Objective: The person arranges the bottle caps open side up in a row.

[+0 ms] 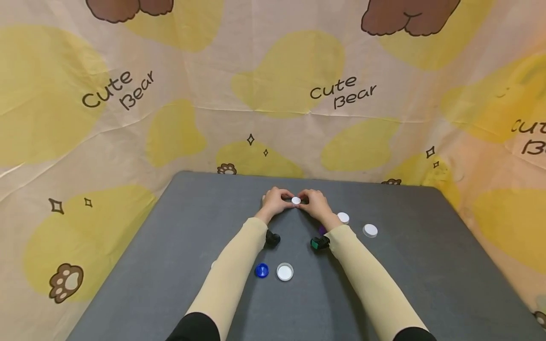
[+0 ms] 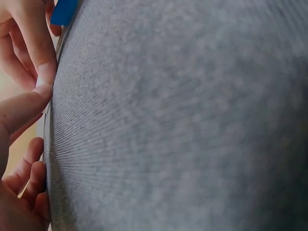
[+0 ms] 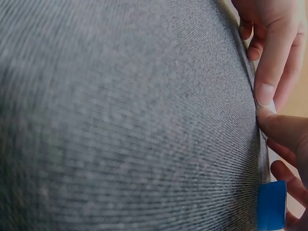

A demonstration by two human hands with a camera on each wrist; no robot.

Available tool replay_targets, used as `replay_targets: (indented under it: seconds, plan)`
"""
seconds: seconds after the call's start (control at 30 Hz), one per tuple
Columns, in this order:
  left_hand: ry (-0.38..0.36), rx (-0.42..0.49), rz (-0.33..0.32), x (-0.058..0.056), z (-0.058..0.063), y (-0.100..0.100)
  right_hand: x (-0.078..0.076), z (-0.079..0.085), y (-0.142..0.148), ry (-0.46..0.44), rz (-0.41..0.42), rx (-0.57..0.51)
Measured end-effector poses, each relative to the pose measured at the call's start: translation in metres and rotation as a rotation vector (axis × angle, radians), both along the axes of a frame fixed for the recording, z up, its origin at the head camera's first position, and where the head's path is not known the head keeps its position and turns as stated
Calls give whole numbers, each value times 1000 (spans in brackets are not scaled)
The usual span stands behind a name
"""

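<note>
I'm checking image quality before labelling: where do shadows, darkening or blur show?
Head view: a soft shadow lies on the gray tabletop along the inner side of the right sleeve, and the white cap is too small for fine detail; left wrist view: the gray tabletop blurs and darkens toward the right edge; right wrist view: it does so toward the left.

Beyond the held white cap, a bare strip of grey table leaves passage until the printed cloth blocks it. To the cap's left, past the left hand, the table lies open. To its right stand the right hand, an inner white disc and an outer white disc, a gap between the discs. Nearer than the cap, a blue disc and white lid narrow the lane between the sleeves.
</note>
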State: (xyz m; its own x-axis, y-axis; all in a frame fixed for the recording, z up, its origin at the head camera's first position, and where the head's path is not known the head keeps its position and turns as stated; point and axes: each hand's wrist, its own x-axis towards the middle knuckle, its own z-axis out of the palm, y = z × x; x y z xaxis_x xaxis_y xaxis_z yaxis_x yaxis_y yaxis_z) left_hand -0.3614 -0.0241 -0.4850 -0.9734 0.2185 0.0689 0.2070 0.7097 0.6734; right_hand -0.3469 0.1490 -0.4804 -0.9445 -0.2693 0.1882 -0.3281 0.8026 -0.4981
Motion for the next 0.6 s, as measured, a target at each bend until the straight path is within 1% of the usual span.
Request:
replay_targets:
  seconds: [0.13,0.33,0.5,0.6]
  plan:
    - [5,0,5,0,-1,1,1,1,0,8,6,12]
    - [-12,4,0,3,2,0,4,3,0,52,37,17]
    - [-34,33,-12,5,6,-2,8,7,0,79,60,-1]
    - [-32,63,-37,6,8,-3,11,11,1,94,64,-6]
